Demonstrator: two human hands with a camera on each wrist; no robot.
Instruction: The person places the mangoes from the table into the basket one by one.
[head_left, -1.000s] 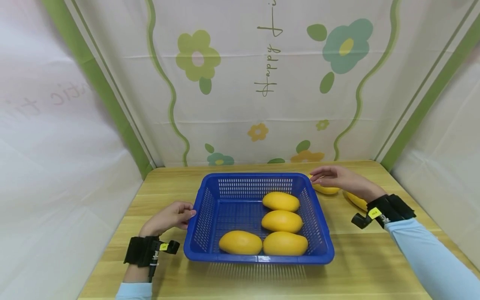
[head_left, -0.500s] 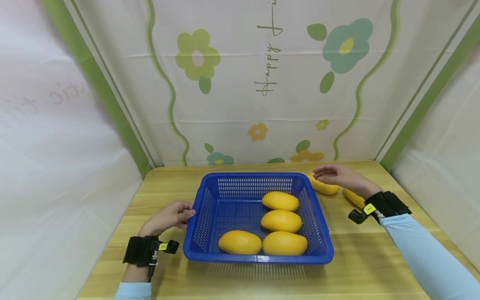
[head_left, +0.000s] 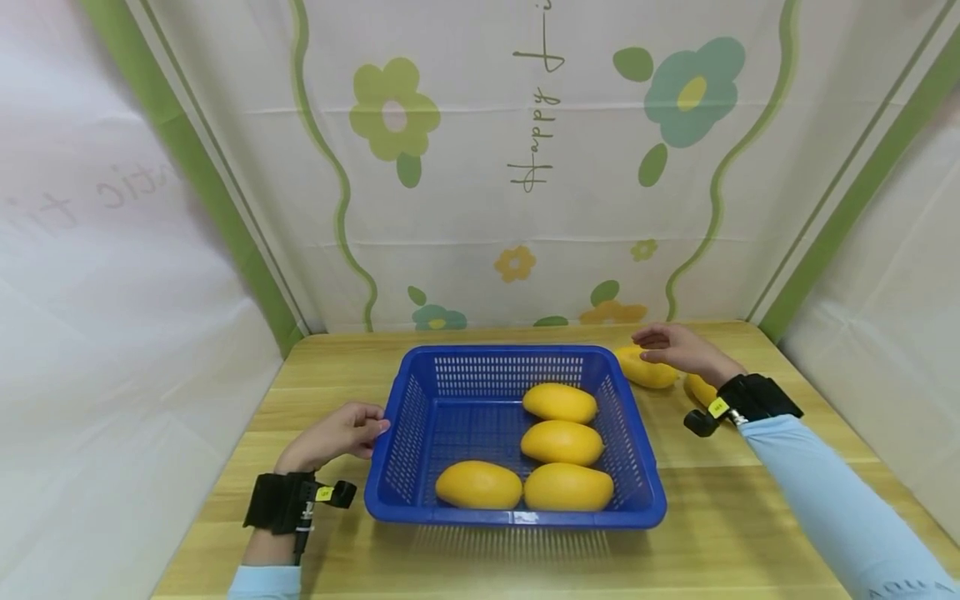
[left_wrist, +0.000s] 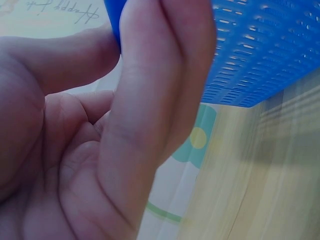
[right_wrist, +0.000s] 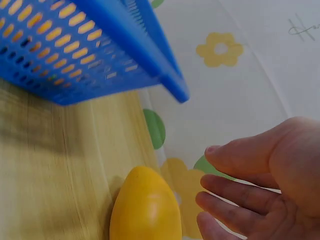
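While left hand [head_left: 337, 433] grips basket [head_left: 408, 400] rim

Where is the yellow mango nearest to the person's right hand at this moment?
In the head view, the yellow mango lies on the wooden table, just right of the blue plastic basket's far right corner, under the right hand.

Left hand [head_left: 341, 432] curled, right hand [head_left: 678, 350] spread loosely.
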